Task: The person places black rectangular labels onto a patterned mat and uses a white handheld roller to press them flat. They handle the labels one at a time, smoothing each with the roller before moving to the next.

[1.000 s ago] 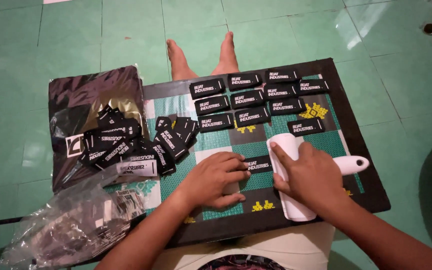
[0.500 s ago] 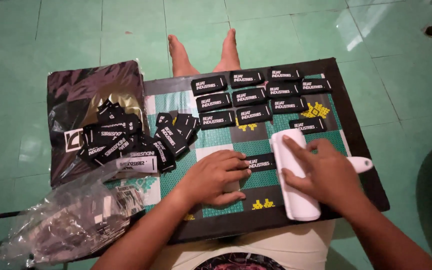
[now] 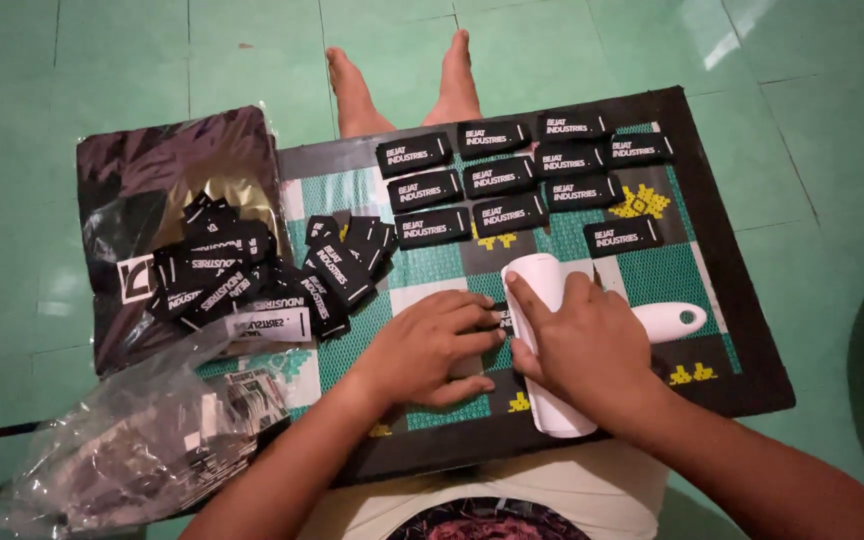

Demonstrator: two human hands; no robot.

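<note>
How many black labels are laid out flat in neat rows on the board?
10: a left column of three, a middle column of three, four on the right. The hands may hide more.

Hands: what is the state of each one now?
Left hand: open, flat on the mat.
Right hand: open, pressing down on the white roller.

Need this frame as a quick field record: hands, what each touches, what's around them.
left hand: flat, palm down on the patterned board, fingers spread over a black label that is mostly hidden
right hand: pressed on a white roller tool, its white handle sticking out to the right
sorted labels: black rectangles laid in rows at the far side of the board
loose labels: unsorted heap at the left
dark bag: under the heap
clear plastic bag: near left, on the green floor
</note>
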